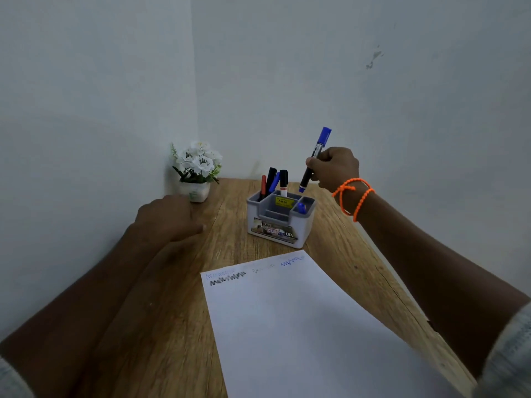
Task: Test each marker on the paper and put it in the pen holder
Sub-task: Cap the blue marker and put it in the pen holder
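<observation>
My right hand (334, 168) grips a blue marker (319, 147) upright and tilted, its lower end hovering just above the right rear compartment of the grey-and-white pen holder (275, 228). Several markers (273, 182) stand in the holder's left rear slot, and a blue cap or marker end (301, 208) shows in the right compartment. The white paper (301, 326) lies in front of the holder, with black and blue scribbles along its top edge. My left hand (169, 219) rests palm down on the wooden table, left of the holder, holding nothing.
A small white pot of white flowers (198, 170) stands in the back corner by the wall. The wooden table (161, 326) narrows toward that corner, with walls close on the left and behind. Orange bands circle my right wrist (353, 196).
</observation>
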